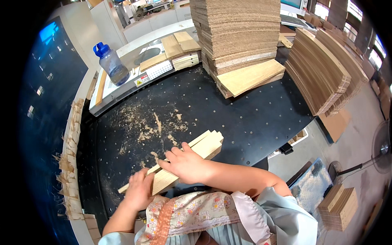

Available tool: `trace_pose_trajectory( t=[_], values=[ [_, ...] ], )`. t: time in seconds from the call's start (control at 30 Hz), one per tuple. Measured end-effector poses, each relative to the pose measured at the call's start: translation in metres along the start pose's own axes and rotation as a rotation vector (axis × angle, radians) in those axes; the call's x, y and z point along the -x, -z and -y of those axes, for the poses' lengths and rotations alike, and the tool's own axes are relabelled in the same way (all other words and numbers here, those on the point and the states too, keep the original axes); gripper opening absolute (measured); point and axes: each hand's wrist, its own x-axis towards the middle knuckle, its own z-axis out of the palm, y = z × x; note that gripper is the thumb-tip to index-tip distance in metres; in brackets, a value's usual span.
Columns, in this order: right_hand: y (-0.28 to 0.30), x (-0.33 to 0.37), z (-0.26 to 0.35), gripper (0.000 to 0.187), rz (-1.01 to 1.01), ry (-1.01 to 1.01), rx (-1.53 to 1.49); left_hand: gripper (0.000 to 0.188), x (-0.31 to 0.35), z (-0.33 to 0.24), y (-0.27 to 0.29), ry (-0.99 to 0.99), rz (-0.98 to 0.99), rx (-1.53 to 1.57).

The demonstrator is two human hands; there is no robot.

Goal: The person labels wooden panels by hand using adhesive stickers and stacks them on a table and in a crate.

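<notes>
A small bundle of pale wooden boards (209, 143) lies aslant at the near edge of the black table, its far right end stepped where the pieces do not line up. My right hand (185, 165) lies over the middle of the bundle, its fingers bent over the far side. At the lower left end, my left hand (139, 190) is wrapped round the boards, its thumb toward my right hand. A thin strip of wood juts out past the left fingers. My palms hide part of the boards.
Sawdust and shavings (143, 126) litter the black table (245, 122). A tall stack of chipboard (245, 36) stands at the back, a pale board (251, 77) at its foot. A blue-capped bottle (114, 67) stands back left. Curved stacked panels (318, 73) are at the right, a fan (381, 147) beyond.
</notes>
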Motion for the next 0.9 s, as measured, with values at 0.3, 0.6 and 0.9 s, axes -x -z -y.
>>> trace_pose_trajectory(
  t=[0.3, 0.6, 0.9],
  values=[
    [0.031, -0.003, 0.010, 0.079, -0.107, -0.079, -0.019, 0.066, -0.015, -0.009, 0.070, -0.115, -0.001, -0.049],
    [-0.001, 0.013, -0.001, 0.081, 0.146, -0.133, 0.041, 0.088, 0.011, 0.008, 0.014, 0.130, -0.173, 0.205],
    [0.034, 0.000, -0.004, 0.074, -0.112, -0.114, -0.147, 0.071, 0.038, 0.002, 0.072, 0.152, -0.546, -0.205]
  ],
)
